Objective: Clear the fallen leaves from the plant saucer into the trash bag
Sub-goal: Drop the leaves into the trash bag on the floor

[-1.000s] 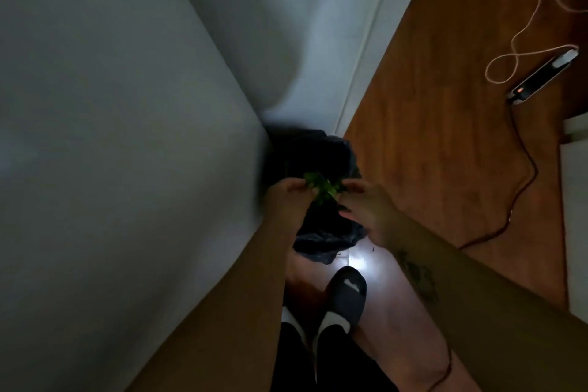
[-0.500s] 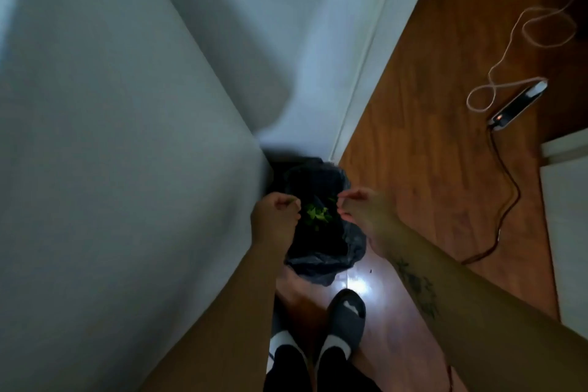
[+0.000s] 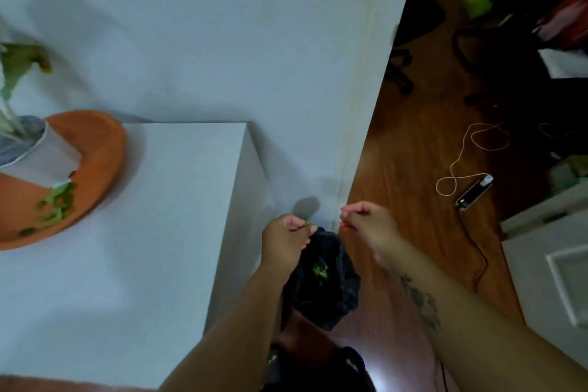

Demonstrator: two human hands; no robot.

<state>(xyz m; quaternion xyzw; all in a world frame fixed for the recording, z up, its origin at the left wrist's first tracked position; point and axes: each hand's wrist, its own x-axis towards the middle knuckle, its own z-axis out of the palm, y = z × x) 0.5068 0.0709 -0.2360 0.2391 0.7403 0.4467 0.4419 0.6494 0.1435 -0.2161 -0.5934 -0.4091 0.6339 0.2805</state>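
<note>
We hold both hands over the mouth of the black trash bag, which sits on the wooden floor in the gap between the white table and the wall. Our left hand is curled, its grip pinched closed on a small scrap of green leaf that peeks out at the fingertips. Our right hand is just beside it, apart from it, with thumb and fingers drawn together; we cannot tell whether anything is caught in that grip. Down inside the bag we see a small clump of green leaves lying against the dark plastic.

On the table, well apart from our hands to the left, the orange saucer carries a white plant pot with pale stems rising out of it. More fallen leaves are scattered on the saucer's near part, in front of the pot, some close to its rim.

On the floor to the right lie a power strip with a small lit indicator, a looped white cable and a dark cord running from it toward us. Our right forearm shows a tattoo. The far right of the room is dark and blurred.
</note>
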